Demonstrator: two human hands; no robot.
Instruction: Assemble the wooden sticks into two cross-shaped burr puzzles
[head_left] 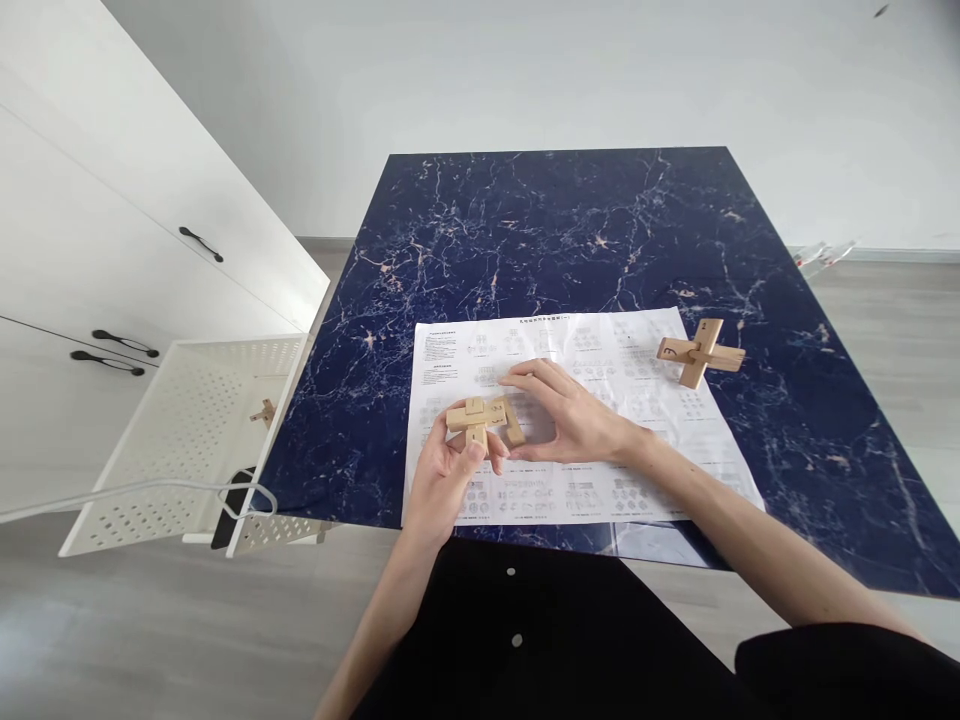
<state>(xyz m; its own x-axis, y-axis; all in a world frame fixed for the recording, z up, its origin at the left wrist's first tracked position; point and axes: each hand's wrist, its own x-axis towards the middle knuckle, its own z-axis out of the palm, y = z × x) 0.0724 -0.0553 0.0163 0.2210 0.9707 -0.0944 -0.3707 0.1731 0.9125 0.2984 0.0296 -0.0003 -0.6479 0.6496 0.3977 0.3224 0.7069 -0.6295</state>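
Observation:
My left hand (444,478) is closed around a partly joined wooden burr puzzle (476,420), its thumb pressed on the near block. The light wooden blocks cross each other and carry small dark marks. Just to their right is a notched wooden piece (514,425), standing at a slant; whether it touches the joined blocks I cannot tell. My right hand (574,415) curves around that piece, thumb near its lower end and fingers stretched out above its upper end, with a gap between. Beneath both hands lies a printed instruction sheet (622,390) with rows of small diagrams.
A cross-shaped wooden puzzle (701,353) rests at the sheet's right edge. The dark blue marbled table (540,230) reaches toward the wall. At the left stand a white perforated basket (172,430), another wooden cross (263,412) and a white cabinet (142,240) with black handles.

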